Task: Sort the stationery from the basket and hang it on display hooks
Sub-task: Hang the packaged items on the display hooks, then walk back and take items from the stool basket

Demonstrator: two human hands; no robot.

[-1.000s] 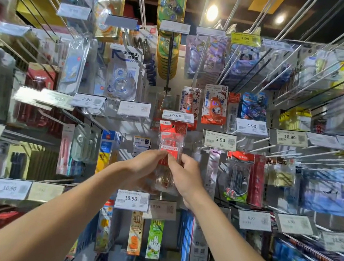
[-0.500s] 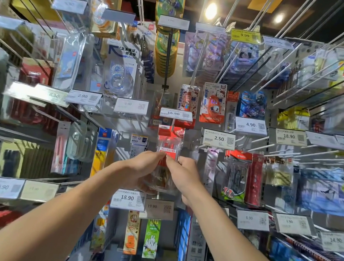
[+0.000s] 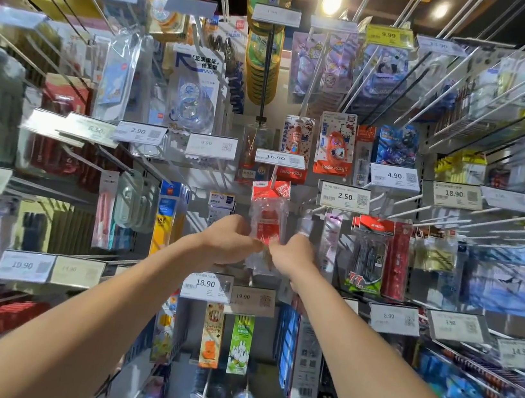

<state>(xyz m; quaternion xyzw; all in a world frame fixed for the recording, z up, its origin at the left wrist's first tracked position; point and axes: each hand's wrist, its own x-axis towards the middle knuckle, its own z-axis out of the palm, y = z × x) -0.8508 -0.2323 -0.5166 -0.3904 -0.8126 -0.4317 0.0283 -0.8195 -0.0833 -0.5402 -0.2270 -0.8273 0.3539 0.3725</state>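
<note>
The left hand (image 3: 229,244) and right hand (image 3: 294,254) meet with fingers curled, each pinching the lower part of a clear packet (image 3: 267,211) with a red top. The packet is upright among the hanging goods, below the 16.90 price tag (image 3: 280,158) and above the 19.90 tag (image 3: 252,298).

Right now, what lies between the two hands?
The red-topped clear packet, pinched at its lower part by the left hand and the right hand, as the head view shows.

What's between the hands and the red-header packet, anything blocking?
Nothing visible. Left hand and right hand both pinch the red-header packet low down; its header shows uncovered below the 16.90 price tag.
</note>
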